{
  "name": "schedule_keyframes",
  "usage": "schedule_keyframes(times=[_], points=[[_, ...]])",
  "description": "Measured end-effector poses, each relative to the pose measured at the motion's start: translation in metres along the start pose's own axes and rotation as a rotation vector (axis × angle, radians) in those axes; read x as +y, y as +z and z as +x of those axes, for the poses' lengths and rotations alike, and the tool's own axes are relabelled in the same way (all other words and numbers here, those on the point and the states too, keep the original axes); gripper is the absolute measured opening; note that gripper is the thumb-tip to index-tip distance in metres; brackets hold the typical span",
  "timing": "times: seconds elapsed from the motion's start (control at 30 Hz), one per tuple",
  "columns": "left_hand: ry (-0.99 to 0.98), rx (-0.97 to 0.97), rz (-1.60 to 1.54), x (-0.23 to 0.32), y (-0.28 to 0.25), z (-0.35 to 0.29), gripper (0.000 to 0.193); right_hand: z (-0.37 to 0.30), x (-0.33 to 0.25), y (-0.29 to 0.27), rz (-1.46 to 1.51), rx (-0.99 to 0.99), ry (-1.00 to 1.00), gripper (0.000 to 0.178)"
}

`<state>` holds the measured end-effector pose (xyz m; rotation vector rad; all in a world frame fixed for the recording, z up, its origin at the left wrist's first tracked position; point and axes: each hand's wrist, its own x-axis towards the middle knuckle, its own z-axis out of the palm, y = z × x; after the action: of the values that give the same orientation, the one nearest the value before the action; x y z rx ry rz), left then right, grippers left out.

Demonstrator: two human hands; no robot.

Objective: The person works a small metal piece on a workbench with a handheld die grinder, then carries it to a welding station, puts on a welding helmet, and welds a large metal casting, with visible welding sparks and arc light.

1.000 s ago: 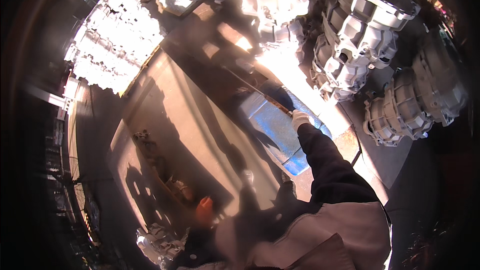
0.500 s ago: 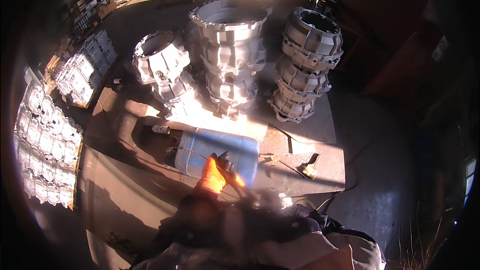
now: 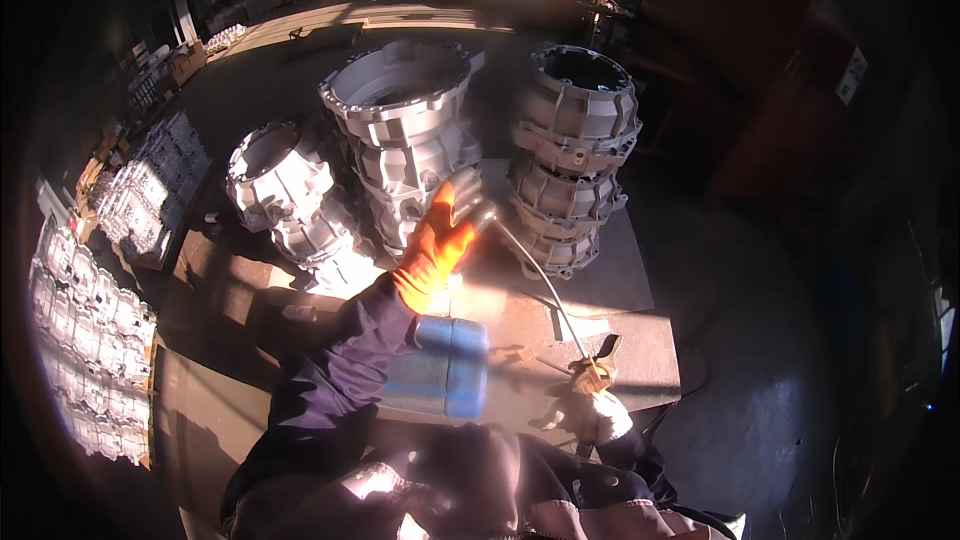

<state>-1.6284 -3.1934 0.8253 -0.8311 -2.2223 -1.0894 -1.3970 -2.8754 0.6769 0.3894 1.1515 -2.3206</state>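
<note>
My left hand (image 3: 440, 235), in an orange glove with dark fingertips, reaches out over the table in front of the middle stack. Its blurred fingers close around the upper end of a thin, pale hose-like piece (image 3: 545, 280). That piece curves down to the right, toward a yellowish object with a dark part (image 3: 592, 375) on the table. Close behind this object, near my body, is my right hand (image 3: 602, 418) in a whitish glove; glare and blur hide its fingers. Beneath my left forearm lies a blue plastic container (image 3: 465, 370) on its side.
Ribbed metal housings stand in a left stack (image 3: 280, 175), a middle stack (image 3: 395, 115) and a right stack (image 3: 575, 125) on the table (image 3: 645, 350). Piles of silvery castings (image 3: 90, 340) rise at the left. A reddish panel (image 3: 770, 130) stands at the right.
My left hand has moved up and away from over the blue container, with the pale hose-like piece now stretching from it. My right hand now shows by the yellowish object. The view has shifted.
</note>
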Motion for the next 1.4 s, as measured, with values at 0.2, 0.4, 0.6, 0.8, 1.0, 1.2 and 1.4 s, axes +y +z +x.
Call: schedule_keyframes(times=[0.2,0.4,0.6,0.8,1.0,1.2,1.4], points=[[-0.239,0.219,0.059,-0.075,-0.009,0.183,0.066,-0.03,-0.005,0.009,0.209,0.145,-0.106,0.05],[-0.886,-0.199,0.41,-0.193,0.027,0.295,0.09,-0.045,-0.013,0.027,0.319,0.269,-0.176,0.053],[-0.876,-0.582,0.689,-0.265,0.072,0.319,0.071,-0.05,-0.011,0.039,0.397,0.333,-0.226,0.057],[-0.707,-0.669,0.833,-0.263,0.027,0.286,0.05,-0.046,-0.012,0.042,0.436,0.236,-0.264,0.06],[-0.462,-0.227,0.08,-0.208,-0.154,0.225,0.028,-0.043,-0.012,0.045,0.455,0.074,-0.263,0.064],[-0.679,0.235,-0.815,-0.097,-0.279,0.067,0.033,-0.02,-0.023,0.063,0.52,-0.059,-0.233,0.068],[-0.652,0.495,-0.692,-0.048,-0.256,-0.059,0.033,-0.004,0.005,0.067,0.575,-0.067,-0.229,0.063]])
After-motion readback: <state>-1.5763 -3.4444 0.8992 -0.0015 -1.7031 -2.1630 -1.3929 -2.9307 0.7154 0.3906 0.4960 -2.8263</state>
